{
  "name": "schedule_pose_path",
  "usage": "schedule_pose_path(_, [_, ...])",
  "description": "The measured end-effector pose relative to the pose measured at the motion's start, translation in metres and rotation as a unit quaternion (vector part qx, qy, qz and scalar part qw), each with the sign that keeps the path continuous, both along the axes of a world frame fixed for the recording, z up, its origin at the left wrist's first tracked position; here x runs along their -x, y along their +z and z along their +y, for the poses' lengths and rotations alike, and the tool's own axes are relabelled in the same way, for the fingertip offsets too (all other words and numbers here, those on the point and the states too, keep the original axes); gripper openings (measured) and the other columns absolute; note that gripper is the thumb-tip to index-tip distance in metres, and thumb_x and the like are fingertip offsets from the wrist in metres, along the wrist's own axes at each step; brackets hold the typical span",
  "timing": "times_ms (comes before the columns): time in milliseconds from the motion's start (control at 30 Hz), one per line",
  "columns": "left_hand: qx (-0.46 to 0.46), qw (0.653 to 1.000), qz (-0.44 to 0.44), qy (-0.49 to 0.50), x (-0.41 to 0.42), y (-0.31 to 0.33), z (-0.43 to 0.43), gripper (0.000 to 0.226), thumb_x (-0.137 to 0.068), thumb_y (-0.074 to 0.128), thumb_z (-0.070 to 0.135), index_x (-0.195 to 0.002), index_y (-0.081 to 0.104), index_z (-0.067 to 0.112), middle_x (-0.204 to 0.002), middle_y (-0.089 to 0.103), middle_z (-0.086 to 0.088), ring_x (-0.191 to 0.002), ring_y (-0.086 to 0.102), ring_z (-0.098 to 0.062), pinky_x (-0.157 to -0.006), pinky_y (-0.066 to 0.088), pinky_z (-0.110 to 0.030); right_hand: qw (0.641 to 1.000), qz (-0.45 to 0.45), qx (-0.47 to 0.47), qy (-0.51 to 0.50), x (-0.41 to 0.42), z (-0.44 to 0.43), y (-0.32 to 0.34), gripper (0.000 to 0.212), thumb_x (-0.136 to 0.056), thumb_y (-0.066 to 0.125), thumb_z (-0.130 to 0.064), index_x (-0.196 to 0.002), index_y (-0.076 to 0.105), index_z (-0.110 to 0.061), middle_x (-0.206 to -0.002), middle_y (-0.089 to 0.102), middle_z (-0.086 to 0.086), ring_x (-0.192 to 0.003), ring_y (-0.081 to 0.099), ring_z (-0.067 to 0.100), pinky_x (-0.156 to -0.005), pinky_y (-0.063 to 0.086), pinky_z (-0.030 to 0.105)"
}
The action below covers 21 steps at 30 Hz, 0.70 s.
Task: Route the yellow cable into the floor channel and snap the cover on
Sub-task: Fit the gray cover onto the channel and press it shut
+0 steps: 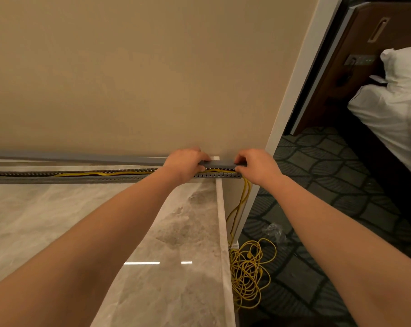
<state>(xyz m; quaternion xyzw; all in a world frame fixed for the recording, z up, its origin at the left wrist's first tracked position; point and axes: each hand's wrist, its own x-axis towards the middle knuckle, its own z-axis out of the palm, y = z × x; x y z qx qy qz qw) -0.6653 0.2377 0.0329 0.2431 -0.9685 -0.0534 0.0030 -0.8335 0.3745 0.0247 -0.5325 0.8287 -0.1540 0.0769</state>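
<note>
A grey slotted channel (86,178) runs along the base of the beige wall on the marble surface. The yellow cable (110,173) lies inside it, leaves at the right end and drops to a tangled coil (249,274) on the carpet. A long grey cover (219,164) hovers just above the channel and stretches off to the left along the wall. My left hand (184,162) grips the cover from above. My right hand (255,165) pinches its right end, above the channel's end.
The marble surface (58,220) ends at a raised edge (223,232) on the right. Beyond it lie patterned dark carpet (317,185), a white door frame (291,90) and a bed with white linen (393,109). A clear plastic wrapper (274,231) lies on the carpet.
</note>
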Motion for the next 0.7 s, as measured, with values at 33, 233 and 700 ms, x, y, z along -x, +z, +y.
schedule_pose_path(33, [-0.003,1.0,0.0,0.002,0.0,-0.003,-0.002,0.034,-0.098,0.055,0.026,-0.131,0.057,0.026,-0.12,0.06,0.0,-0.109,0.059,-0.025,-0.084,0.05,-0.037,1.0,0.001,0.0,0.001,0.001,-0.002,-0.001,0.017,-0.088,0.066,-0.021,-0.104,0.069,-0.016,-0.105,0.07,0.003,-0.097,0.064,0.022,-0.076,0.048,0.03])
schedule_pose_path(233, [-0.012,1.0,-0.016,-0.005,-0.006,-0.014,-0.012,0.035,-0.099,0.052,0.028,-0.134,0.057,0.026,-0.123,0.062,-0.001,-0.111,0.058,-0.025,-0.087,0.051,-0.038,1.0,-0.003,-0.012,0.021,-0.003,-0.011,-0.004,0.016,-0.092,0.06,-0.019,-0.106,0.067,-0.016,-0.105,0.069,0.004,-0.095,0.062,0.021,-0.075,0.048,0.03])
schedule_pose_path(700, [-0.081,0.996,-0.023,-0.013,-0.012,-0.02,-0.004,0.034,-0.1,0.044,0.017,-0.132,0.057,0.021,-0.119,0.059,-0.009,-0.109,0.056,-0.029,-0.086,0.05,-0.039,0.993,-0.09,-0.065,0.049,-0.007,0.013,-0.003,0.042,-0.08,0.07,-0.031,-0.119,0.062,-0.021,-0.108,0.068,-0.001,-0.094,0.064,0.016,-0.081,0.057,0.034])
